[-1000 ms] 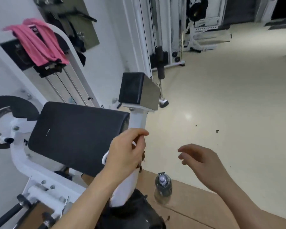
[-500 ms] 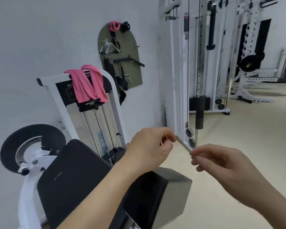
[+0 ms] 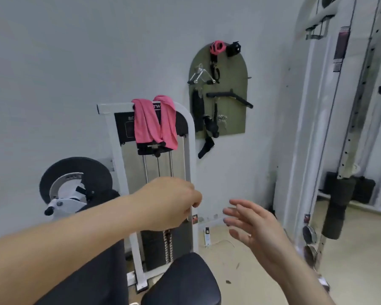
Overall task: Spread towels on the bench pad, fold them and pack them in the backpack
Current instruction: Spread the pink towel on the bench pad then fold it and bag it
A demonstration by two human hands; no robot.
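Note:
A pink towel (image 3: 154, 122) hangs draped over the top of the white weight-stack machine (image 3: 189, 137) against the wall. My left hand (image 3: 169, 203) is raised in front of the machine, well below the towel, fingers curled shut with nothing in them. My right hand (image 3: 251, 225) hovers to its right, fingers spread and empty. The black bench pad (image 3: 90, 282) lies under my left forearm, with a second black pad (image 3: 183, 280) at the bottom centre. The backpack is out of view.
A green wall board (image 3: 235, 89) holds cable handles and straps. A black round weight disc and white pivot (image 3: 75, 183) sit at the left. A tall cable machine (image 3: 330, 128) with a black roller stands at the right. Beige floor lies between them.
The view has tilted up from the floor and backpack to the wall and towel. Both hands have risen toward the machine, and my right hand has spread its fingers.

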